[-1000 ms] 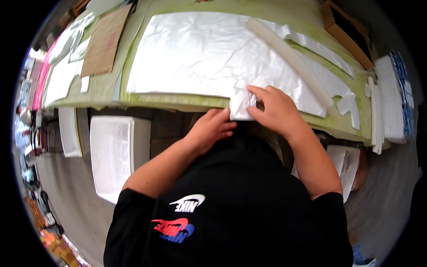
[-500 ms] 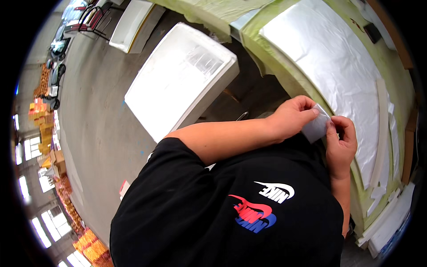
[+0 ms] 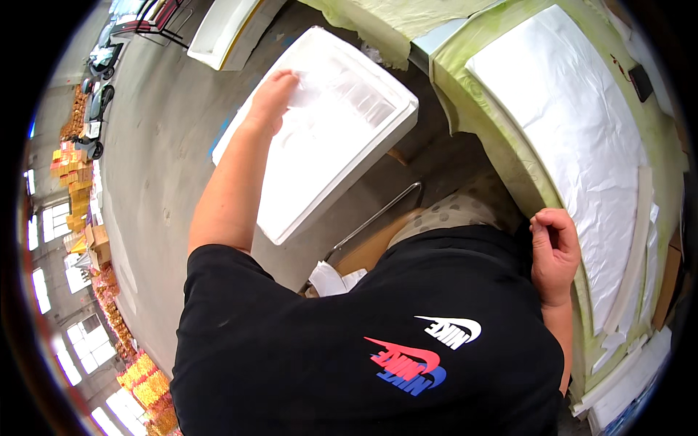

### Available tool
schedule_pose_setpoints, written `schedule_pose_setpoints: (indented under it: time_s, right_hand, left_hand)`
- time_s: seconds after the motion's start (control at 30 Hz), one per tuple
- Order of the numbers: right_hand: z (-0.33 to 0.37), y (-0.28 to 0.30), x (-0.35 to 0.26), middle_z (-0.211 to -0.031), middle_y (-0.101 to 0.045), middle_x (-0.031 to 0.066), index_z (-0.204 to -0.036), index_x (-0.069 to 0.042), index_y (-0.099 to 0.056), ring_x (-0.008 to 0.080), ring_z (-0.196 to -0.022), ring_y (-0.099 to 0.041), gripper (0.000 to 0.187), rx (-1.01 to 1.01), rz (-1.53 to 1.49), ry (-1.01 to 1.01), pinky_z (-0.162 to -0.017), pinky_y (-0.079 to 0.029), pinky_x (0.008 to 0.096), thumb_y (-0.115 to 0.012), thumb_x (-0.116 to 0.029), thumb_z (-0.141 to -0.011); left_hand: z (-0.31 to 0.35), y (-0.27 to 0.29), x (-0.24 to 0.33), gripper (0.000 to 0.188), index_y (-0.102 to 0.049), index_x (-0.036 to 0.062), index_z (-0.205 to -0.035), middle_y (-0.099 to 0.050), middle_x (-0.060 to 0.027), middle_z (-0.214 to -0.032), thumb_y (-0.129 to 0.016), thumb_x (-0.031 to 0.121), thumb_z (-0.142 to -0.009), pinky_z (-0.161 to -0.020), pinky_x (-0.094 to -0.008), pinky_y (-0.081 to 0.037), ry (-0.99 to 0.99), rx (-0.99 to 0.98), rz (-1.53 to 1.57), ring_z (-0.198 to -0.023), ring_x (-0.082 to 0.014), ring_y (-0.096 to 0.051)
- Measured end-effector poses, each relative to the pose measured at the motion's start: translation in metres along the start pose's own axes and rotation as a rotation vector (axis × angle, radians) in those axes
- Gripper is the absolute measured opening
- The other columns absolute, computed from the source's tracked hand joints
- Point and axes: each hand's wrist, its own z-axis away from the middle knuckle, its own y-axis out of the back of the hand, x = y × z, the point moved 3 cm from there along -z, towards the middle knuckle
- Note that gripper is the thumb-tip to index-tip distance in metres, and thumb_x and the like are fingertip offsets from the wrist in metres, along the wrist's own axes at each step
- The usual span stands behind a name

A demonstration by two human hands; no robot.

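Over the left side of a white open-topped box [image 3: 291,207], my left hand [image 3: 273,100] reaches out with its fingers closed. A small translucent plastic bag [image 3: 302,93] shows at its fingertips, blurred against the white. Inside the box, toward its far right corner, lie several more clear plastic pieces [image 3: 367,109]. My right hand [image 3: 556,251] hovers by the near edge of the green-covered table [image 3: 502,138], thumb pinched to curled fingers. Nothing shows in it. White plastic sheeting [image 3: 574,138] covers much of the table beside it.
Below the box, a bent metal bar [image 3: 378,214] and brown cardboard [image 3: 371,247] show beside my leg. Another white box [image 3: 218,36] stands at the back, near a chair [image 3: 156,18]. A dark phone-like object [image 3: 640,83] lies on the table's far right.
My left hand has left my right hand and swung out left over the white box, carrying the small bag. My right hand stays near the table edge, fingers still pinched.
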Motion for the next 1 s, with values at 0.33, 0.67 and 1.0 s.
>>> schedule_pose_setpoints:
  time_s: [0.33, 0.67, 1.0]
  right_hand:
    - [-0.004, -0.005, 0.0, -0.099, -0.062, 0.004, -0.103, -0.002, -0.064, 0.011, -0.088, -0.056, 0.011, -0.017, 0.049, -0.068, -0.08, -0.046, 0.022, -0.064, 0.007, -0.096]
    - [-0.009, -0.004, 0.001, -0.097, -0.064, 0.0056, -0.101, -0.002, -0.065, 0.0128, -0.087, -0.059, 0.012, -0.033, 0.072, -0.065, -0.079, -0.048, 0.0237, -0.064, 0.008, -0.094]
    - [0.002, 0.02, -0.02, -0.093, -0.064, 0.0075, -0.102, -0.005, -0.066, 0.0189, -0.081, -0.06, 0.02, 0.112, 0.152, 0.181, -0.074, -0.049, 0.0287, -0.067, 0.01, -0.089]
  left_hand:
    - [-0.014, -0.115, -0.056, 0.036, -0.069, 0.0028, -0.125, -0.072, -0.0076, -0.111, -0.067, 0.024, -0.097, -0.093, -0.032, -0.05, -0.068, -0.3, -0.35, -0.101, -0.0171, -0.065]
    - [0.017, -0.099, -0.044, 0.049, -0.068, 0.0124, -0.13, -0.06, -0.017, -0.133, -0.073, 0.032, -0.085, -0.106, -0.0396, -0.048, -0.254, -0.318, -0.734, -0.119, -0.0332, -0.061]
    - [0.007, -0.108, -0.051, 0.042, -0.072, 0.0118, -0.121, -0.064, -0.0166, -0.132, -0.077, 0.024, -0.082, -0.11, -0.0442, -0.044, -0.643, -0.265, -0.745, -0.126, -0.0378, -0.057]
